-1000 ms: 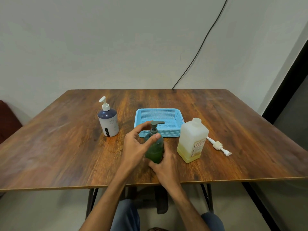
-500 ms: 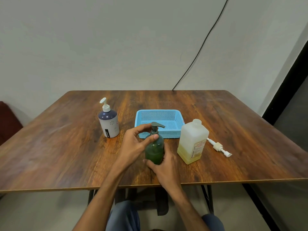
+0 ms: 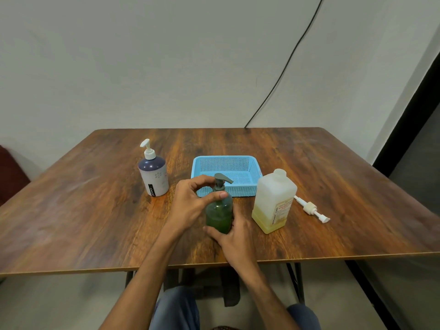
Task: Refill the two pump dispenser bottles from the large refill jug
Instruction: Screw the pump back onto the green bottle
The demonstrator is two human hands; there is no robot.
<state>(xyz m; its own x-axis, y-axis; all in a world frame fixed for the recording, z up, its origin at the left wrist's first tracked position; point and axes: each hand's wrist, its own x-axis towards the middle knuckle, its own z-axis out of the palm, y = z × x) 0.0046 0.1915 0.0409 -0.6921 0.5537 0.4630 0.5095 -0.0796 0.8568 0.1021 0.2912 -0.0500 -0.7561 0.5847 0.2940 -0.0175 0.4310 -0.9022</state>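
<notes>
The left hand (image 3: 190, 203) pinches the pump neck (image 3: 219, 187) of the green translucent plastic dispenser bottle (image 3: 219, 214); the right hand (image 3: 234, 236) grips its base on the wooden table (image 3: 95, 210).

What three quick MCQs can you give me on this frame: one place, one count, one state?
1. Where is the loose white pump?
A) on the table, right of the refill jug
B) inside that jug
C) on the floor

2. How many bottles carry a fitted pump?
A) one
B) two
C) three

3. The green bottle is:
A) lying down
B) upright, untouched
C) upright, held by both hands

Key:
1. A: it lies on the wood beside the jug.
2. B: the green bottle and the white bottle.
3. C: left hand at its neck, right hand round its base.
</notes>
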